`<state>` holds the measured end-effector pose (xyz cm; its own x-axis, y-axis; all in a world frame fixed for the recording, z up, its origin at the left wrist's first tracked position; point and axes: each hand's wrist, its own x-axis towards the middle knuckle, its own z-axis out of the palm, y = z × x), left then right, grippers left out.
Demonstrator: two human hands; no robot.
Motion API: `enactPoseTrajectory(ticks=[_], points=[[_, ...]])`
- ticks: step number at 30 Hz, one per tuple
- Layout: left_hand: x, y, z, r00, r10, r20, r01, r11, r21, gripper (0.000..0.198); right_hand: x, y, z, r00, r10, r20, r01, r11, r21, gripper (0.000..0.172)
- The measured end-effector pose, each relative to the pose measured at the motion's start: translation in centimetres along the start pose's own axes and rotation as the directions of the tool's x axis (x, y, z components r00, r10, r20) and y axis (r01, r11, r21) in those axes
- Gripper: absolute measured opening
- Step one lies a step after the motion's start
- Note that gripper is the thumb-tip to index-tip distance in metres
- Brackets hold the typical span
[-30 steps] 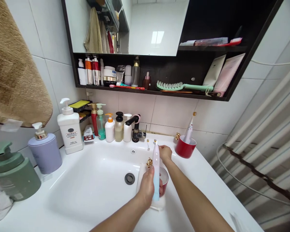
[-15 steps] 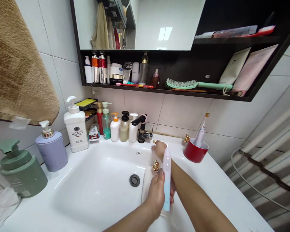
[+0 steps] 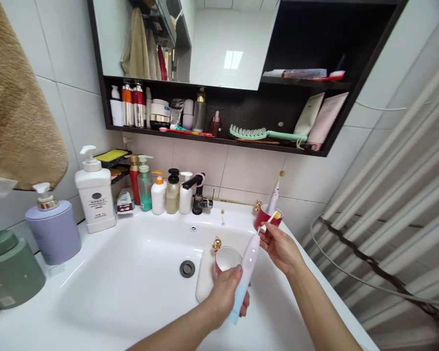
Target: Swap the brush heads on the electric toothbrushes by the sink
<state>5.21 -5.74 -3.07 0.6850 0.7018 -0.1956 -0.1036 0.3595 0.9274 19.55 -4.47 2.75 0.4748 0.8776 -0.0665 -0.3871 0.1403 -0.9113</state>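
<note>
My left hand (image 3: 225,295) is wrapped round an electric toothbrush handle (image 3: 248,268), pink at the top and light blue at the bottom, tilted with its top to the upper right. My right hand (image 3: 281,248) pinches a white toothbrush head (image 3: 268,224) with yellow bristles, close to the handle's tip. Whether the head sits on the handle's shaft I cannot tell. Behind my left hand a red cup (image 3: 229,257), white inside with a gold figure on it, stands by a white block-like piece (image 3: 204,280) in the sink. Another small brush head (image 3: 223,217) lies on the back ledge.
Behind my right hand, a red cup (image 3: 259,219) holds another electric toothbrush (image 3: 274,197). A black faucet (image 3: 197,195) and several pump bottles (image 3: 158,196) line the back of the sink (image 3: 131,273). The dark shelf (image 3: 249,105) hangs above; pipes (image 3: 380,195) run at the right.
My right hand has come back from the ledge by the faucet with a brush head, up to the top of the handle. The view has shifted rightward, and the cup in the sink now shows.
</note>
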Motion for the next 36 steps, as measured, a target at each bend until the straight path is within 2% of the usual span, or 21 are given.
enactPoseTrajectory(ticks=[6,17,28,36], points=[[-0.2,-0.39,0.43,0.996,-0.049,0.072,0.042,0.995,0.094,0.051,-0.71,-0.08,-1.33,1.0,-0.013,0.019,0.012,0.996,0.084,0.016],[0.18,-0.52,0.26,0.997,-0.031,0.077,0.022,0.994,0.112,0.053,-0.76,0.43,-1.11,0.996,-0.088,-0.009,0.088,0.996,-0.007,0.02],[0.29,-0.76,0.04,0.994,-0.06,0.087,0.054,0.996,0.071,0.051,-1.08,0.53,-0.73,0.997,-0.078,0.026,0.08,0.994,-0.081,0.02],[0.4,-1.08,-0.05,0.996,-0.016,0.092,0.011,0.998,0.056,0.049,-1.17,0.57,-0.65,0.994,-0.098,0.039,0.103,0.988,-0.119,0.021]])
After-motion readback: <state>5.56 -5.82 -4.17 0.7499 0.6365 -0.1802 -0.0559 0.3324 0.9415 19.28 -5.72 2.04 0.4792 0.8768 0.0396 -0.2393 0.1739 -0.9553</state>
